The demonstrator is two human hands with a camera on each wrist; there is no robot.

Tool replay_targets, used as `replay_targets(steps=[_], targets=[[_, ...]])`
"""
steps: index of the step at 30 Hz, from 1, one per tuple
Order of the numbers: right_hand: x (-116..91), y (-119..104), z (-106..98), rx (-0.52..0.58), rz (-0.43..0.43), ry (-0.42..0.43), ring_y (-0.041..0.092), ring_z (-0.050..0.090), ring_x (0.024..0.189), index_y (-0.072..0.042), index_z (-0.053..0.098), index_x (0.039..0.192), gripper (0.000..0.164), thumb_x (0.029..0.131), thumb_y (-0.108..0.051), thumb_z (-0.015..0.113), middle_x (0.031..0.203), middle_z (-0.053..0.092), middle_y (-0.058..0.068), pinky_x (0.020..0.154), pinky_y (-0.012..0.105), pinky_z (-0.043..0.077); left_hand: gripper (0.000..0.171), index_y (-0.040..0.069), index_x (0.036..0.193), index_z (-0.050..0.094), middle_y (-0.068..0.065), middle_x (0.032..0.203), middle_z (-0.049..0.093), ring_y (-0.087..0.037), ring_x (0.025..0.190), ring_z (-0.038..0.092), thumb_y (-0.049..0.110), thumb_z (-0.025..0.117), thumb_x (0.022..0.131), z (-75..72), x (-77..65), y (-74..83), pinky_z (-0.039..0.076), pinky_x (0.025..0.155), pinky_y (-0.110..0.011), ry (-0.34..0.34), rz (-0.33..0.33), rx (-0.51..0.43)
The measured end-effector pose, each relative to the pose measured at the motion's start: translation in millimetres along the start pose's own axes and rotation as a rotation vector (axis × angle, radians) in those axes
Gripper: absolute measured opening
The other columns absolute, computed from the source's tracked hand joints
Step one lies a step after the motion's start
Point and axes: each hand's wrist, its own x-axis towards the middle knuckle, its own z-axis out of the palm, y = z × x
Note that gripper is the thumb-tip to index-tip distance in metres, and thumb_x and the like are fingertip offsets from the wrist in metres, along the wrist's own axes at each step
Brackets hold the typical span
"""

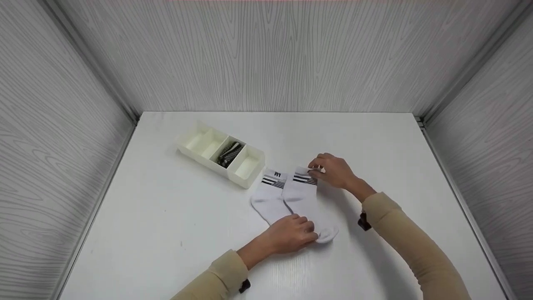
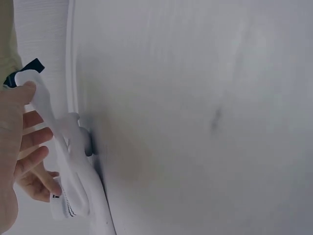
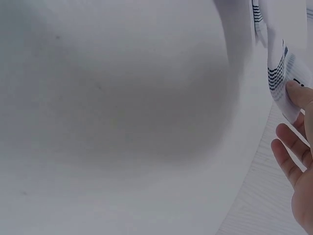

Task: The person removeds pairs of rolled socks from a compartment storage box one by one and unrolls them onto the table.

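Two white socks with dark stripes at their cuffs lie side by side on the white table. My right hand point(image 1: 333, 171) pinches the cuff of the right sock point(image 1: 300, 191) between thumb and index finger, the other fingers standing loose, as the right wrist view shows. Near the toe of that same sock my left hand point(image 1: 291, 234) holds the fabric, its thumb on one side in the left wrist view. The left sock point(image 1: 268, 200) lies flat beside it, its lower part hidden behind my left hand and the right sock.
A cream divided box point(image 1: 204, 160) stands left of the cuffs, close to the left sock. One compartment holds a folded dark patterned sock-like bundle point(image 1: 230, 154); the others show bare bottoms. Grey wood-grain panels point(image 1: 266, 58) rise behind and at both sides of the table point(image 1: 158, 233).
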Motion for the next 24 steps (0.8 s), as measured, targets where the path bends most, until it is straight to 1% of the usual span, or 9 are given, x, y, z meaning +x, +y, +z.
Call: replay_targets(steps=[4, 8, 16, 20, 24], targets=[[-4.9, 5.8, -1.5, -0.011, 0.013, -0.01, 0.026, 0.07, 0.097, -0.012, 0.078, 0.112, 0.02, 0.099, -0.026, 0.074, 0.105, 0.074, 0.007, 0.079, 0.046, 0.059, 0.022, 0.032, 0.107, 0.075, 0.011, 0.102, 0.074, -0.008, 0.089, 0.07, 0.037, 0.054, 0.11, 4.0, 7.9, 2.3, 0.056, 0.077, -0.023, -0.039, 0.002, -0.016], [-7.2, 9.8, 0.7, -0.018, 0.026, -0.015, 0.026, 0.07, 0.098, -0.011, 0.077, 0.113, 0.02, 0.099, -0.026, 0.074, 0.105, 0.074, 0.008, 0.079, 0.047, 0.059, 0.024, 0.032, 0.109, 0.076, 0.011, 0.103, 0.074, -0.008, 0.09, 0.07, 0.036, 0.053, 0.11, 6.5, 11.8, 3.1, 0.056, 0.077, -0.024, -0.081, -0.004, -0.028], [-5.7, 16.0, 17.1, -0.012, 0.078, -0.046, 0.027, 0.07, 0.1, -0.012, 0.078, 0.115, 0.022, 0.101, -0.028, 0.073, 0.107, 0.074, 0.008, 0.083, 0.047, 0.059, 0.026, 0.032, 0.104, 0.076, 0.011, 0.098, 0.073, -0.009, 0.086, 0.068, 0.037, 0.052, 0.11, 12.9, 10.0, 1.6, 0.054, 0.072, -0.024, -0.121, -0.005, -0.026], [-3.5, 18.7, 24.6, -0.027, 0.074, -0.045, 0.026, 0.07, 0.099, -0.013, 0.078, 0.116, 0.024, 0.1, -0.029, 0.073, 0.106, 0.074, 0.007, 0.082, 0.046, 0.06, 0.026, 0.033, 0.102, 0.076, 0.011, 0.097, 0.072, -0.009, 0.085, 0.068, 0.037, 0.052, 0.11, 15.7, 10.4, 1.7, 0.053, 0.071, -0.024, -0.143, -0.007, -0.029], [-1.2, 19.3, 27.9, -0.029, 0.069, -0.044, 0.027, 0.07, 0.098, -0.012, 0.078, 0.117, 0.024, 0.101, -0.029, 0.073, 0.105, 0.074, 0.008, 0.081, 0.046, 0.06, 0.025, 0.034, 0.101, 0.076, 0.011, 0.097, 0.072, -0.009, 0.086, 0.069, 0.038, 0.052, 0.109, 17.1, 11.1, 1.8, 0.054, 0.072, -0.025, -0.161, -0.014, -0.03]])
